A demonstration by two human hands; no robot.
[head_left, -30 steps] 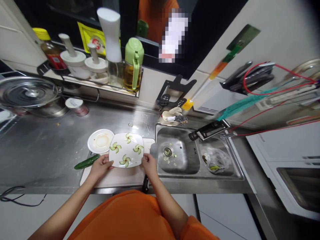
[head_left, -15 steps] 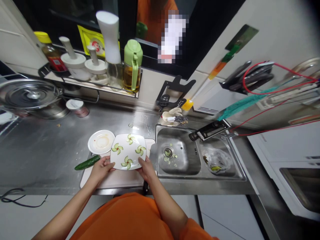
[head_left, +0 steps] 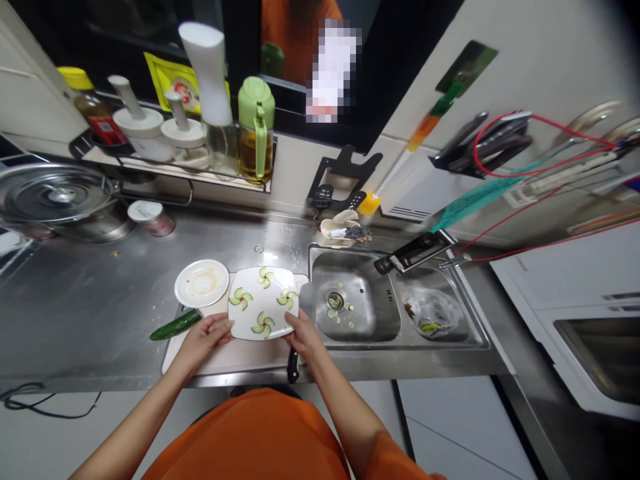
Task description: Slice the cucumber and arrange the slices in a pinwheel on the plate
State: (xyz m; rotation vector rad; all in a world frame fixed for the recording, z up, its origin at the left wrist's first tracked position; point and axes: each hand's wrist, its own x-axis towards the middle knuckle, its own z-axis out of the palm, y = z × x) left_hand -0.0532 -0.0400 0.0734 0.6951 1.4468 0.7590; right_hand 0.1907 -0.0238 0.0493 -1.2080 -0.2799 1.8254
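Note:
A white square plate (head_left: 264, 303) bears several pinwheels of green cucumber slices with small red centres. My left hand (head_left: 207, 337) grips its lower left edge and my right hand (head_left: 301, 333) its lower right edge, thumb on the rim. Under the plate lies a pale cutting board (head_left: 225, 359). Left of my left hand, a dark green cucumber (head_left: 174, 325) rests across the board's edge. A round white plate (head_left: 202, 283) with brownish residue sits behind it. The black handle of a knife (head_left: 293, 365) shows below my right hand.
On the right, a double sink (head_left: 360, 330) holds cucumber slices and a plastic bag (head_left: 434, 313). A lidded pot (head_left: 100, 223) and a small can (head_left: 151, 218) stand at the back left, below a condiment shelf (head_left: 185, 170).
The square plate has moved slightly right in my two hands, and more of the knife handle shows. The whole view has shifted a little.

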